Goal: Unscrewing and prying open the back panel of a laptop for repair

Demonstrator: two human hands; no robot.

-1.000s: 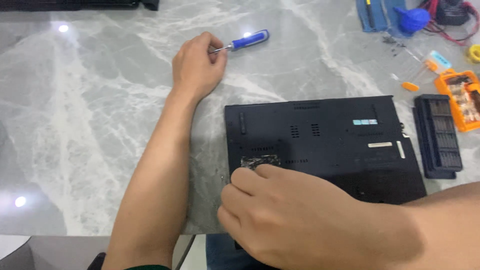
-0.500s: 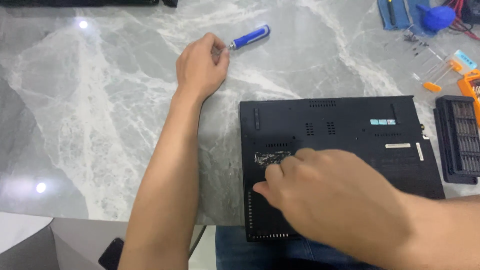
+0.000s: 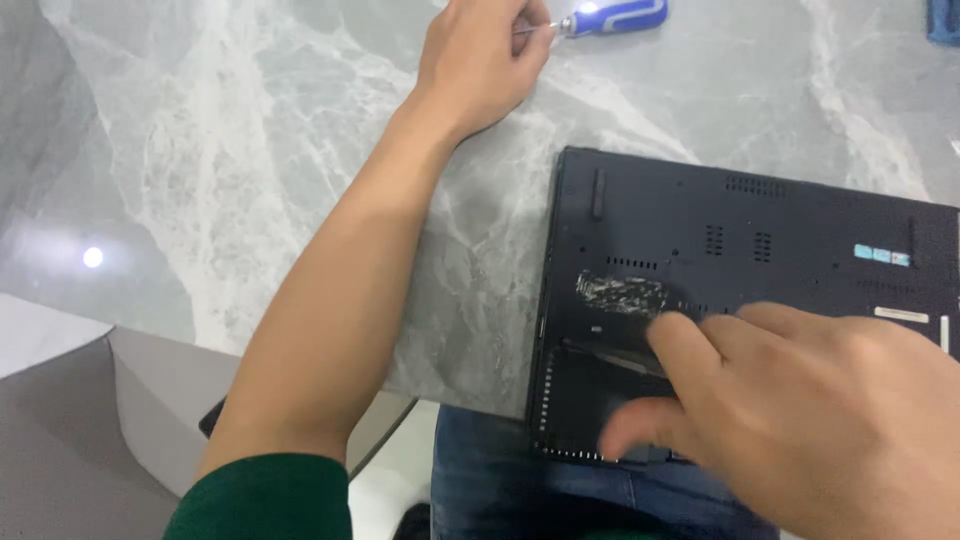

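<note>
With the black laptop (image 3: 740, 260) lying underside-up at the marble table's (image 3: 250, 150) near edge, our right hand (image 3: 800, 420) presses loosely spread fingers on its still-closed base while our left hand (image 3: 480, 60) pinches the blue-handled screwdriver's (image 3: 610, 15) shaft at the far edge.

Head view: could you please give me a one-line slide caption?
Left hand at a blue screwdriver while right hand rests on an upturned black laptop.

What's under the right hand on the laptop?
The right hand rests on the black laptop base, fingertips near a scuffed sticker patch. Whatever lies beneath the palm is covered.
</note>
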